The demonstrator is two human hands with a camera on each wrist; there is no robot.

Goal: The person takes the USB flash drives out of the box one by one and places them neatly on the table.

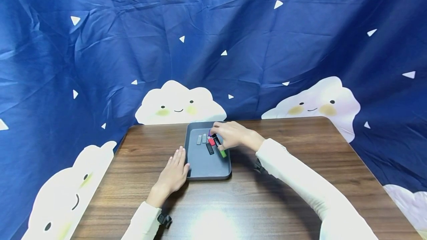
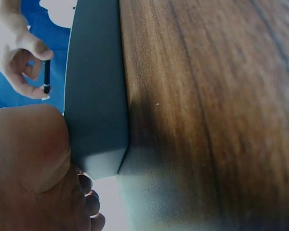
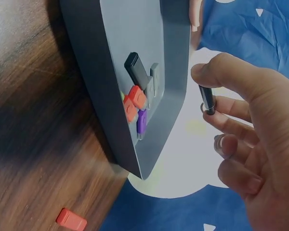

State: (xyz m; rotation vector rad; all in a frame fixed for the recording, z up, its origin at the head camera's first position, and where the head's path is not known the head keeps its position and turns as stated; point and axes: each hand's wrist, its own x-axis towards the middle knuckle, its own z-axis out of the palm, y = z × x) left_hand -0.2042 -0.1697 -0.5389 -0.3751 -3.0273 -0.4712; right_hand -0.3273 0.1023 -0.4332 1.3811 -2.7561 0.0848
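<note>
My right hand [image 1: 231, 135] is over the right side of a grey tray [image 1: 208, 169]. Between thumb and fingertips it pinches a slim black USB flash drive [image 3: 207, 98] with a silvery band. Inside the tray lie another black drive [image 1: 209, 149], two grey drives, one of them the left grey drive [image 1: 199, 139], a green drive [image 1: 223, 154], red drives [image 3: 137, 97] and a purple drive [image 3: 142, 121]. My left hand [image 1: 174, 173], fingers straight, rests against the tray's left side. In the left wrist view, the tray wall hides the tray's contents.
A red drive [image 3: 71, 220] lies on the wooden table [image 1: 283, 210] outside the tray, seen only in the right wrist view. Behind the table hangs a blue curtain [image 1: 233, 21] with clouds and white triangles. The tray has raised walls all round.
</note>
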